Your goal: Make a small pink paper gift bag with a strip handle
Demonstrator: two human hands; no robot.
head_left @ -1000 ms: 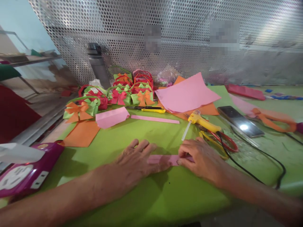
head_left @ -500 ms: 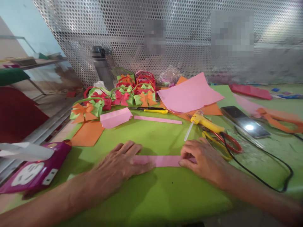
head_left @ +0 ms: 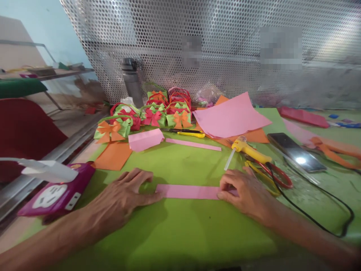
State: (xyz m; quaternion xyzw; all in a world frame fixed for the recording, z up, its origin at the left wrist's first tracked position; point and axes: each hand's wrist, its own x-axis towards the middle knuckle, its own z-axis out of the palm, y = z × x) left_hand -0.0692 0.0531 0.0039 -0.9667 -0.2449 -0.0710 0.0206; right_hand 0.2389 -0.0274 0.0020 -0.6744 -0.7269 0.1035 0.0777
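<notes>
A folded pink paper strip (head_left: 188,191) lies flat on the green table cover (head_left: 180,233). My left hand (head_left: 121,195) rests palm down at the strip's left end, fingers stretched out and its thumb tip touching the paper. My right hand (head_left: 244,190) presses the strip's right end, fingers curled and pinched on it. A yellow glue gun (head_left: 248,148) lies just beyond my right hand, next to scissors with red and yellow handles (head_left: 270,173).
Paper bow baskets (head_left: 149,114) stand at the back by a grey bottle (head_left: 131,81). Also here: pink sheets (head_left: 232,116), orange paper (head_left: 113,155), a folded pink piece (head_left: 145,139), a thin pink strip (head_left: 193,144), a yellow cutter (head_left: 188,132), a phone (head_left: 296,152), a black cable (head_left: 318,222), a purple device (head_left: 56,194).
My left hand has slid leftward along the pink strip, uncovering most of its length. My right hand has stayed pressed on the strip's right end.
</notes>
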